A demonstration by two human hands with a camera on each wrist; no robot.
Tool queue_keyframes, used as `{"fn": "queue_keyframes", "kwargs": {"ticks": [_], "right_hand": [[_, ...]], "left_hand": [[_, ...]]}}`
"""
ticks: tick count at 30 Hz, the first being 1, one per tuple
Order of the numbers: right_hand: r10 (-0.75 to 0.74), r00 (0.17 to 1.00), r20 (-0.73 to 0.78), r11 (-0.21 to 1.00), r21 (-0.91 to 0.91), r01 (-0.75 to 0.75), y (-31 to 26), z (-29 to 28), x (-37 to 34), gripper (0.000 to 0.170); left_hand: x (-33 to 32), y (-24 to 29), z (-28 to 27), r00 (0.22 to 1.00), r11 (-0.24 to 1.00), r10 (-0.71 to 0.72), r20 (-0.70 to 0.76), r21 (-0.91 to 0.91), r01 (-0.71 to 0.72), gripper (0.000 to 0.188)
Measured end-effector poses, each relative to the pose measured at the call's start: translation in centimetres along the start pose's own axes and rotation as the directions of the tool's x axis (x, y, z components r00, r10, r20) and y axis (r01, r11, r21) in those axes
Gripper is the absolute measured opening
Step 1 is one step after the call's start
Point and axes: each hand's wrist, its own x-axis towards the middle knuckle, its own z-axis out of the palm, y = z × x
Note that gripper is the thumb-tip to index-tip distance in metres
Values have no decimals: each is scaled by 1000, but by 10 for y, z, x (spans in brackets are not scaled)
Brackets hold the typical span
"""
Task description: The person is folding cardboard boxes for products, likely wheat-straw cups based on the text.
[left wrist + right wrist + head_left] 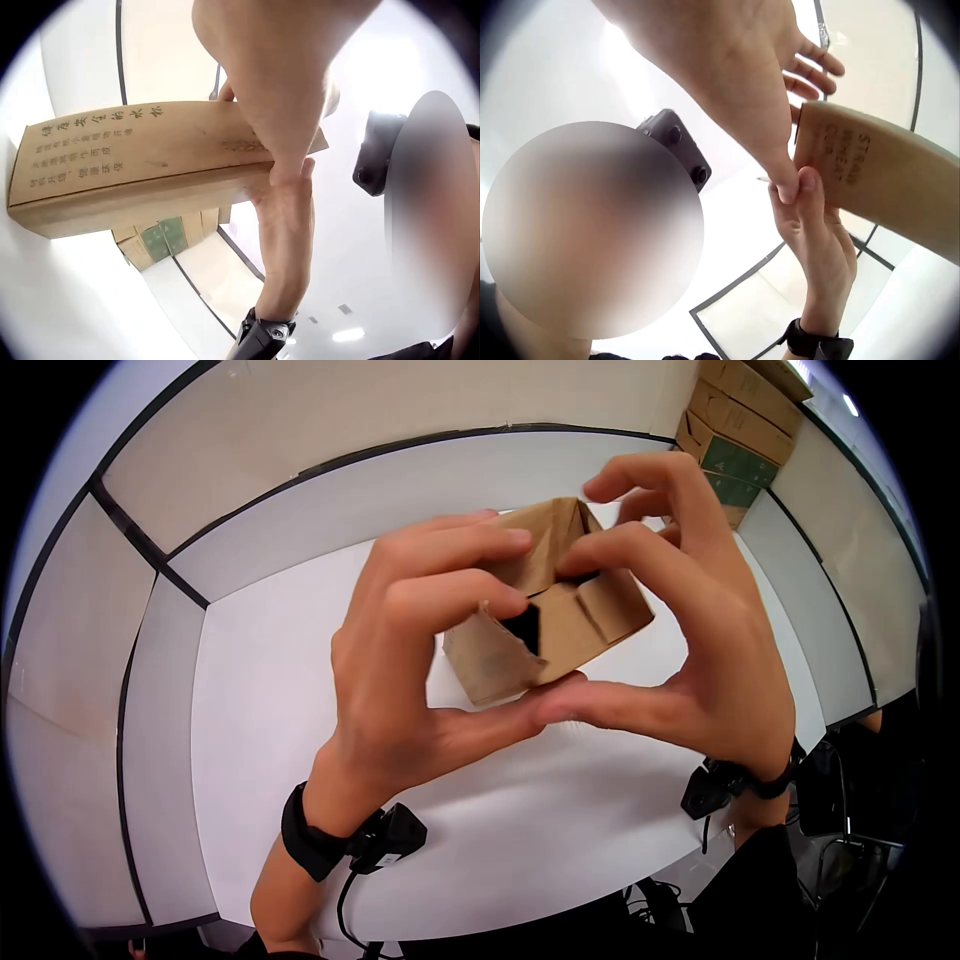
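A small brown cardboard box (565,630) is held up over the white table, its top open and flaps bent. My left hand (390,630) grips it from the left, fingertips on a flap and thumb along the near side. From the right, my right hand (715,620) reaches over it with a curled index finger in the opening. The right thumb rests against the near bottom edge, beside the left thumb. In the left wrist view the long box (142,165) carries green printed characters; the right wrist view shows "STRAW WHEAT CUP" on its side (885,176).
White table (270,690) lies below, bounded by pale panels (400,475) with black edging. Several stacked cartons (745,415), one partly green, stand at the back right corner. Cables (655,895) hang by the near edge. A chair (850,840) is at the right.
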Motion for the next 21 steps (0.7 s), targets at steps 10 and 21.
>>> {"fn": "queue_keyframes", "kwargs": {"ticks": [10,21], "right_hand": [[-129,992,5,983,129,127,13,-13,1,51],[28,989,-146,903,428,37,7,-14,-1,49]], "left_hand": [[5,12,2,997,987,77,-12,144,-74,71],[5,20,-2,999,924,-38,9,380,32,59]]}}
